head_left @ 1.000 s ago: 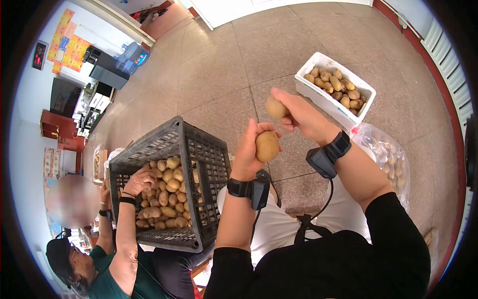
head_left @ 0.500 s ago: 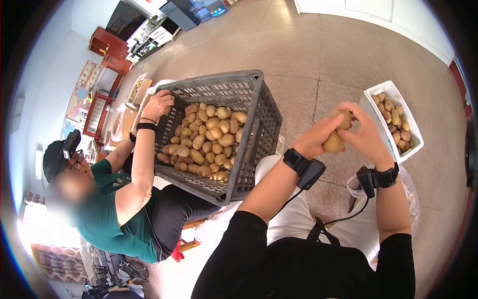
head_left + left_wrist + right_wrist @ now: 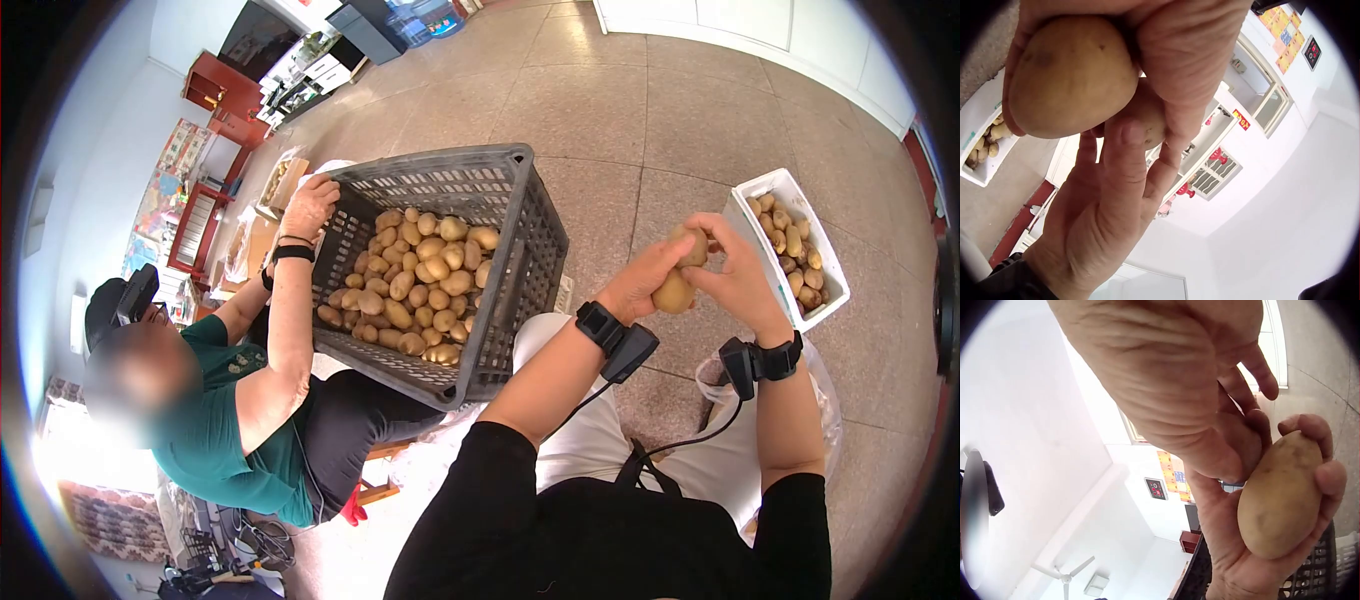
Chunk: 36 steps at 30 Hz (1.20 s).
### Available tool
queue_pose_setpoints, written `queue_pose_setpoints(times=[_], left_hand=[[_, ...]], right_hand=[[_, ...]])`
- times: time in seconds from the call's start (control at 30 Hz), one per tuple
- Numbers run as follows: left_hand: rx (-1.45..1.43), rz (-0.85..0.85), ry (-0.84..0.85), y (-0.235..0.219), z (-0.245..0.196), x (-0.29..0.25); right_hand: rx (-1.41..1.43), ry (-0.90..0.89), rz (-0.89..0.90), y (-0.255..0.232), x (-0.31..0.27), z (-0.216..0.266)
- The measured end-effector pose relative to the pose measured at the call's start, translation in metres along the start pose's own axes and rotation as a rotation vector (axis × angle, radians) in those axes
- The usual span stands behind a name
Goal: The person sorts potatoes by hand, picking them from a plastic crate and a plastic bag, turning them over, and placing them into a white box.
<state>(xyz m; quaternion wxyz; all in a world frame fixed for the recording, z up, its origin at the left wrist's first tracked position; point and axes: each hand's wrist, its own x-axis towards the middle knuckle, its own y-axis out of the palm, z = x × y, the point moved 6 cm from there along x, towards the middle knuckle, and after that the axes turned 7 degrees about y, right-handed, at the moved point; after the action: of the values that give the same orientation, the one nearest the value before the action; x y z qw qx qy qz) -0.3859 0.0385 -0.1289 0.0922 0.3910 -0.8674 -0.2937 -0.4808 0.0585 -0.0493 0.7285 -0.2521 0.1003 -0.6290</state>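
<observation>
In front of me my left hand (image 3: 636, 282) holds a smooth tan potato (image 3: 674, 293) in its palm, fingers curled round the far side. That potato (image 3: 1282, 495) shows fully in the right wrist view. My right hand (image 3: 742, 275) grips a second potato (image 3: 692, 246), thumb across it in the left wrist view. This second potato (image 3: 1146, 115) is partly hidden behind the left hand and the first potato. Both hands are close together, the potatoes side by side.
To the left a black plastic crate (image 3: 512, 255) stands tilted, with many potatoes (image 3: 420, 268) inside. A seated person (image 3: 235, 385) rests a hand on its rim. A white box (image 3: 835, 285) of potatoes is on the floor at right. A clear plastic bag (image 3: 822, 385) lies near my right forearm.
My hands have come together, bringing the two potatoes side by side. My head view has swung left. The other person's hand has gone from the potatoes to the crate's rim.
</observation>
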Motion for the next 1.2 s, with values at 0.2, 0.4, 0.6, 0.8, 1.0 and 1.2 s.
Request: queue_pose_setpoints(times=[0.2,0.4,0.6,0.8,1.0,1.2], left_hand=[[-0.015,-0.017,0.001,-0.001,0.001,0.004],[-0.041,-0.056,-0.044,-0.004,0.004,0.002],[-0.043,-0.029,-0.055,-0.009,0.008,0.001],[0.164,-0.126,0.087,0.001,-0.002,-0.001],[0.12,-0.283,-0.065,-0.009,0.015,0.013],[-0.077,-0.298,-0.027,0.0,0.025,0.029]], right_hand=[[0.023,-0.046,-0.071,0.0,0.002,-0.007],[0.023,-0.085,-0.114,0.0,0.002,-0.007],[-0.014,-0.105,-0.098,0.006,0.004,-0.018],[-0.043,-0.169,-0.1,-0.002,-0.005,-0.021],[-0.044,-0.007,-0.489,-0.076,-0.038,-0.054],[0.549,0.43,-1.265,-0.212,-0.268,-0.131]])
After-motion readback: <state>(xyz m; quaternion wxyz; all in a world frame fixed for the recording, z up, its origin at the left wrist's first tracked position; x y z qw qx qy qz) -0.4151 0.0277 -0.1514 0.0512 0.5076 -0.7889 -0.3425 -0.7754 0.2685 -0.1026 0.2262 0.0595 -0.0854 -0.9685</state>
